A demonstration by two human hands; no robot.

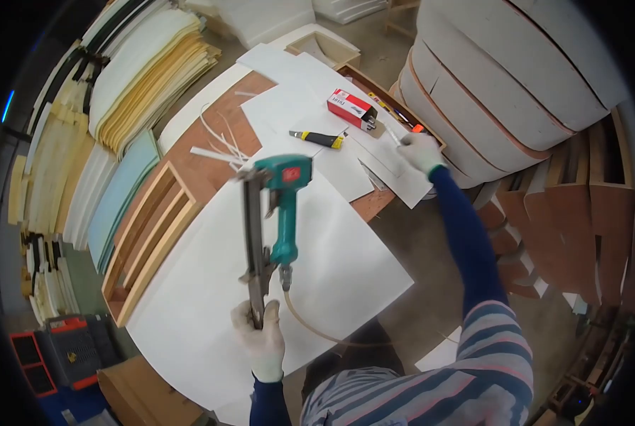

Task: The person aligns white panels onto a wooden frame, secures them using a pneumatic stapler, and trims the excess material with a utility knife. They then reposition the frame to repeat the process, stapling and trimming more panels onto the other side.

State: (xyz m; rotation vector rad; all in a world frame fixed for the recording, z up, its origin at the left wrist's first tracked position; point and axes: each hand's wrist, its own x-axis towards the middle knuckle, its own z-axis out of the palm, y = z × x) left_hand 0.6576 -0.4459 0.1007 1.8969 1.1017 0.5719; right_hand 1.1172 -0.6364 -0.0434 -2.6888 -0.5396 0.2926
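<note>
A green air nail gun [287,206] stands upright in front of me, its long metal magazine pointing down. Gloved fingers of my left hand [260,337] are closed around the magazine's lower end. A thin hose [317,334] runs from the fitting under the gun's handle. Over at the right edge of the table, my gloved right hand [422,153] is closed at the end of a thin pale strip [392,135]. Just left of that hand lies an open red and white box [351,108] with dark metal ends showing. A black and yellow utility knife [317,139] rests nearby.
A large white sheet [317,245] covers the near table. A wooden frame [157,245] lies at its left. Curved white panels [480,85] stack at the right; foam sheets [147,78] stand at the left. A tool case [76,351] sits low left.
</note>
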